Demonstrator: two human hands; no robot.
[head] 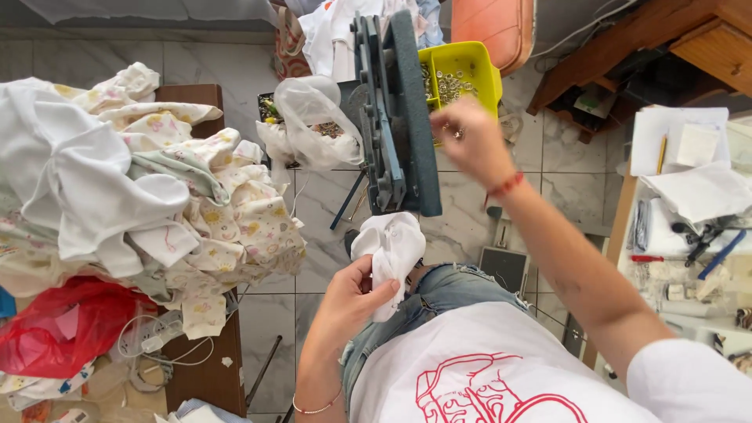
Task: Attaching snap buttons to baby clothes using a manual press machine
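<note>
Cloth (pixel 394 247) bunched upright under press (pixel 395 117)

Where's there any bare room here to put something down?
Bare floor tiles between the press machine and the pedal, and tiles behind the garment pile. Crowded: the left table under that pile, and the right bench with papers and tools.

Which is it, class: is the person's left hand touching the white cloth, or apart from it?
Touching. The head view shows the left hand with thumb and fingers closed around the white cloth, gripping it below the press machine.
</note>
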